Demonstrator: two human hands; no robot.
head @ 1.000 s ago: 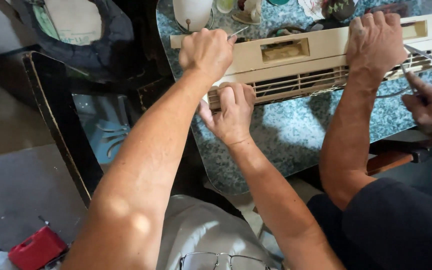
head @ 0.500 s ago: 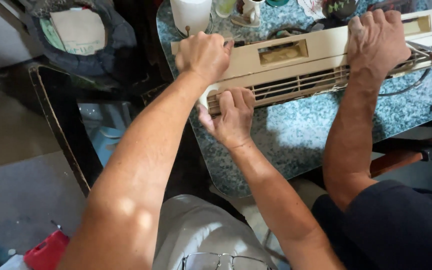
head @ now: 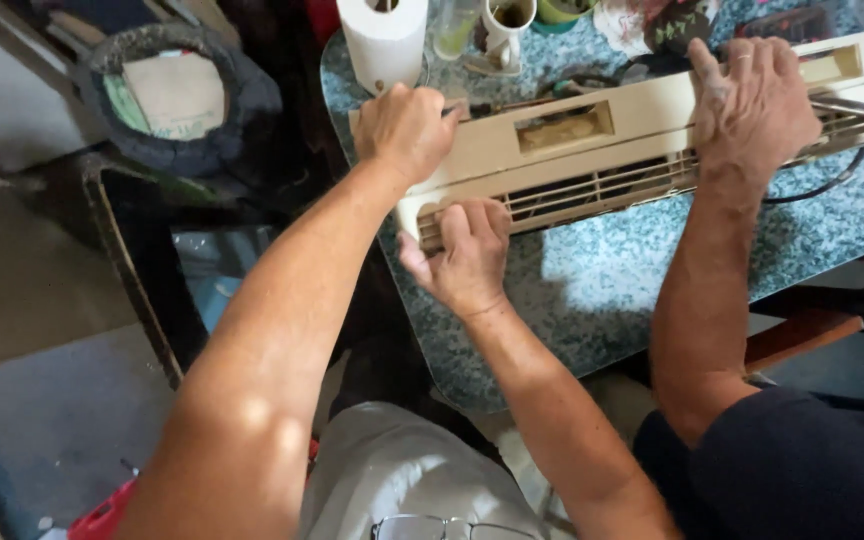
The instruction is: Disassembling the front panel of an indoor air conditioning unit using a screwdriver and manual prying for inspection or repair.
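1. Left hand (head: pixel 407 130): fist closed over the upper left corner of the beige vent panel (head: pixel 652 130); it may grip a small tool, the view is too poor to say.
2. Right hand (head: pixel 462 255): fingers curled onto the slatted lower edge at the panel's left end, pressing.
3. A co-worker's hand (head: pixel 752 105) lies flat on the panel further along.
4. Panel lies lengthwise on the speckled worktop (head: pixel 602 290), near a paper roll (head: pixel 384 40) and cup (head: pixel 507 22).
5. Judgement: light, stiff plastic; thin slats likely brittle, so hold by the solid frame.
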